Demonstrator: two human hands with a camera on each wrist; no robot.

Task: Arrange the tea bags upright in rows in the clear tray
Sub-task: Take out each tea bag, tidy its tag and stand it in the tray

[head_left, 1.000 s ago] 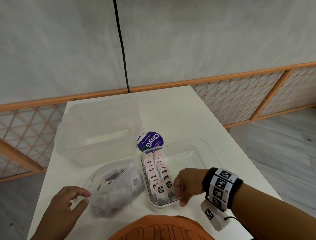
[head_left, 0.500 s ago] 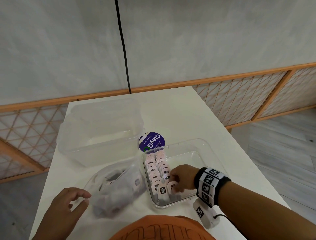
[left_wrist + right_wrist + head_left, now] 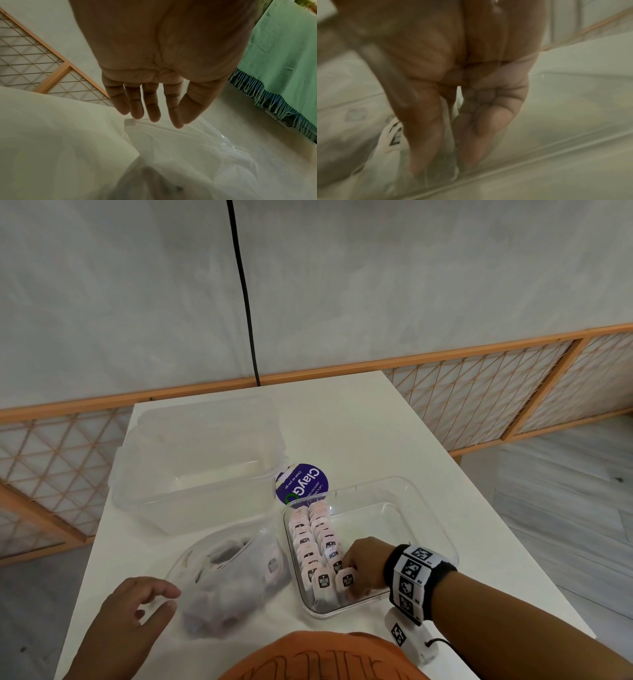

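The clear tray [image 3: 411, 486] sits at the table's near right. Two rows of upright pink tea bags [image 3: 310, 537] fill its left side. My right hand [image 3: 356, 577] is inside the tray at the near end of the right row, pinching a tea bag [image 3: 344, 579] that stands there. In the blurred right wrist view, my right hand [image 3: 453, 155] has thumb and fingers closed on the tea bag [image 3: 447, 121]. My left hand [image 3: 164, 599] hovers open beside a clear plastic bag [image 3: 233, 580] of loose tea bags. In the left wrist view, my left hand [image 3: 154, 108] has straight fingers above the plastic bag [image 3: 171, 142].
A large clear lidless container [image 3: 198, 460] stands at the back left of the white table [image 3: 359, 422]. A round purple label [image 3: 303, 482] lies between it and the tray. The tray's right half is bare. The table edge drops to the floor on the right.
My right hand moved from the tray's near rim forward and left into the tray, bringing a tea bag to the near end of the right row. The left hand has hardly moved.
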